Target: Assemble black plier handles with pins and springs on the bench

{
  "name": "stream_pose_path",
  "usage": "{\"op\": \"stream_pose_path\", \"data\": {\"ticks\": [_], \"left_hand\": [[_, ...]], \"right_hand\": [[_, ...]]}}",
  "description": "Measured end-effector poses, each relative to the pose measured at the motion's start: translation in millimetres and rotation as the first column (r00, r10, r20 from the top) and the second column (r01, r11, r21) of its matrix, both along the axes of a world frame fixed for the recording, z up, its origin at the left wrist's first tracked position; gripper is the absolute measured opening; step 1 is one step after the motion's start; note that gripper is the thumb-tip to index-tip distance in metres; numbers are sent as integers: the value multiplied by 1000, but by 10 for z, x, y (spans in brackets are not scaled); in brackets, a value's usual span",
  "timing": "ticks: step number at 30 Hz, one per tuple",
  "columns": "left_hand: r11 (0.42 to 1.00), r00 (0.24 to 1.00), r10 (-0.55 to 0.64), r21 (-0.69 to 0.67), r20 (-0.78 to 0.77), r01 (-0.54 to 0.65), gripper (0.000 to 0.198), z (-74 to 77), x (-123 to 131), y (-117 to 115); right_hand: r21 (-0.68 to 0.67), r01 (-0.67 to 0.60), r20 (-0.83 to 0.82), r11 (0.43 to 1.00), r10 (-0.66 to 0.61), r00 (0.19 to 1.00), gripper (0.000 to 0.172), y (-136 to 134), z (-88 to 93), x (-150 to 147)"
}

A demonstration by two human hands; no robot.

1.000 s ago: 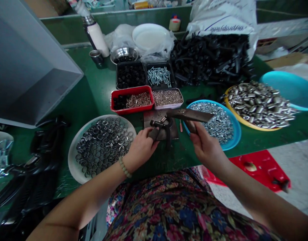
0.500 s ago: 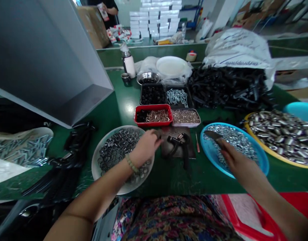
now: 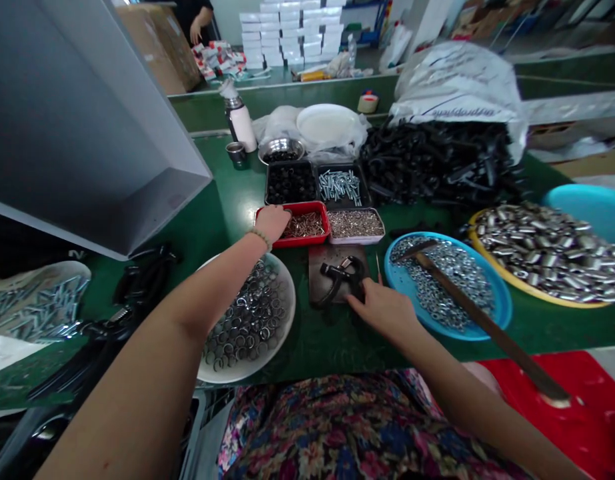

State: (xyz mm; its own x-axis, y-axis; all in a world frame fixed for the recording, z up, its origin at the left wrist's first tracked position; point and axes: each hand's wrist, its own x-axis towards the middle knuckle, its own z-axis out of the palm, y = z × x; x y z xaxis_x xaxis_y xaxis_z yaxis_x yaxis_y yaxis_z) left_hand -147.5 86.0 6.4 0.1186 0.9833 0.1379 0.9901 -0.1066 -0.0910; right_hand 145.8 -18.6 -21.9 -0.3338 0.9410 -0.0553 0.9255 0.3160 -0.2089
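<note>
A dark garment [image 3: 337,427] printed with dense pink, blue and yellow flowers fills the bottom centre of the frame. A bracelet of pale round beads [image 3: 260,237] circles the left wrist [image 3: 251,243], near the centre. The left forearm [image 3: 187,320] and right forearm [image 3: 452,373] are bare.

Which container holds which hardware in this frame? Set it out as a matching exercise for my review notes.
Parts:
1. small nuts
2. metal rings
3. metal tubes
4. copper-coloured pins

Containers:
A. blue plate
B. red tray
C. white plate
D. yellow-rimmed plate

Pairs: 1-A, 2-C, 3-D, 4-B
</note>
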Motion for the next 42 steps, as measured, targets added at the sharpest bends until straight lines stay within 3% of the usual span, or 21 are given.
{"op": "stream_pose_path", "data": {"ticks": [2,4,6,8,10,11,13,15,16,18,20,22,28,33,39,42], "left_hand": [[1000,1000,18,13,-4,-18,30,-2,-45,-26],[999,999,41,34,24,-42,26,-25,-111,-52],[996,988,55,59,144,-64,17,-52,-176,-94],[989,937,50,110,347,-94,12,-47,-192,-179],[979,820,14,159,572,-128,11,0,-112,-338],[979,720,-7,152,694,-137,12,33,-28,-447],[994,404,-14,56,915,-92,17,90,212,-711],[995,5,90,-90,996,44,18,102,493,-986],[983,-157,163,-147,974,110,17,90,623,-1106],[954,-389,281,-214,877,208,15,42,824,-1286],[937,-526,339,-232,780,260,14,-2,930,-1383],[929,-596,364,-227,716,293,14,-20,963,-1429],[891,-710,448,-207,543,404,12,-19,957,-1559],[848,-788,530,-190,314,495,7,-145,958,-1684],[911,-845,410,-107,343,398,6,-207,989,-1797],[918,-850,388,-65,356,392,5,-228,980,-1843]], "right_hand": [[-60,66,-153,996,-74,985,25,53,-57,-71],[-235,99,-416,967,-192,889,22,113,-128,-25],[-483,6,-659,876,-368,656,33,134,-188,58],[-625,-163,-755,763,-538,374,42,106,-214,125],[-649,-301,-756,699,-636,153,42,49,-200,156],[-644,-353,-743,679,-665,77,42,18,-181,160],[-626,-427,-717,652,-697,-12,41,-35,-130,149],[-609,-473,-705,636,-708,-44,37,-78,-81,123],[-602,-489,-703,631,-709,-50,36,-96,-62,107],[-596,-518,-698,614,-714,-44,36,-131,-39,76],[-591,-550,-687,590,-726,-40,37,-164,-36,54],[-589,-583,-668,560,-743,-38,37,-196,-47,48],[-606,-630,-626,486,-780,-1,36,-260,-24,75],[-616,-672,-581,412,-813,34,31,-270,34,59],[-597,-734,-538,326,-841,64,32,-354,-49,-24],[-608,-710,-565,355,-822,74,33,-395,-54,-65]]}}
